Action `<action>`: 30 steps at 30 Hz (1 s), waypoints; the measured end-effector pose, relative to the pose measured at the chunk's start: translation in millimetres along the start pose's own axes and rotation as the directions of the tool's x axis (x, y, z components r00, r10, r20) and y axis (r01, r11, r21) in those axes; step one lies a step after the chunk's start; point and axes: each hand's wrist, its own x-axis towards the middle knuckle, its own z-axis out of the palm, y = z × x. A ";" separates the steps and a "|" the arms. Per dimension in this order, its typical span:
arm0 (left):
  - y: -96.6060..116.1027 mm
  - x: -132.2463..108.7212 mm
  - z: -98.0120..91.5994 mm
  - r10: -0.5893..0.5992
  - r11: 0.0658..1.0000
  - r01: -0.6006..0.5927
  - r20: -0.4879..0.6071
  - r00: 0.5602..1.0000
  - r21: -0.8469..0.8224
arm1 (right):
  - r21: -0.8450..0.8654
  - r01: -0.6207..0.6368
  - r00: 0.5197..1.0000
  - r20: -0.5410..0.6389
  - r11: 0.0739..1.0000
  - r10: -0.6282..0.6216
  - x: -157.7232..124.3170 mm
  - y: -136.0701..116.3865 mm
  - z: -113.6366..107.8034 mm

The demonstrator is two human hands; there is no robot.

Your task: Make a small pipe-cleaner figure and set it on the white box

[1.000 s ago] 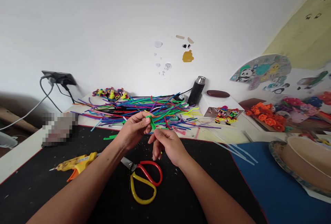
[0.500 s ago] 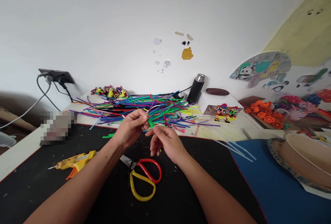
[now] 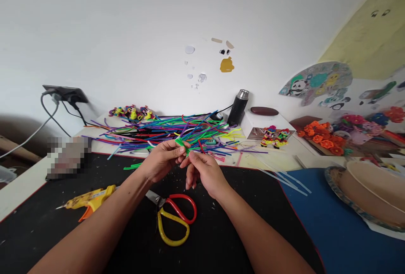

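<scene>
Over the black mat (image 3: 38,227), my left hand (image 3: 163,160) pinches a short green pipe cleaner piece (image 3: 182,145) between thumb and fingers. My right hand (image 3: 204,172) meets it from the right, its thumb and forefinger closed on the same green piece. Both hands hover just in front of a big pile of coloured pipe cleaners (image 3: 177,132). Below the hands lie scissors with red and yellow handles (image 3: 174,217). A yellow glue gun (image 3: 87,200) rests on the mat to the left.
A black flask (image 3: 238,107), a white box (image 3: 267,124) and small colourful figures (image 3: 274,135) stand behind the pile. Orange craft flowers (image 3: 322,139) and a round board (image 3: 370,193) sit right, on and near a blue mat (image 3: 332,231). A wall socket with cables (image 3: 65,94) is at left.
My right hand has risen and closed in on the left, its fingertips now gripping the green piece close to the left thumb. The view has shifted slightly.
</scene>
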 end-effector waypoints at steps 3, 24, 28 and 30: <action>-1.2 1.6 -0.4 0.026 0.999 -0.026 -0.011 1.000 0.022 | -0.001 -0.009 1.000 -0.004 1.000 0.009 0.1 -0.4 0.2; 5.4 2.6 -7.1 0.141 0.907 -0.088 -0.100 0.985 0.412 | -0.444 0.119 0.971 -0.135 0.888 -0.198 -0.2 -8.3 -16.0; 8.4 2.2 -7.2 0.113 0.849 -0.073 -0.045 0.993 0.524 | -0.487 0.127 0.967 -0.134 0.864 -0.217 1.0 -8.1 -21.3; 10.0 1.4 -5.7 0.102 0.819 -0.070 -0.025 0.994 0.569 | -0.506 0.124 0.967 -0.132 0.854 -0.219 1.2 -7.9 -21.9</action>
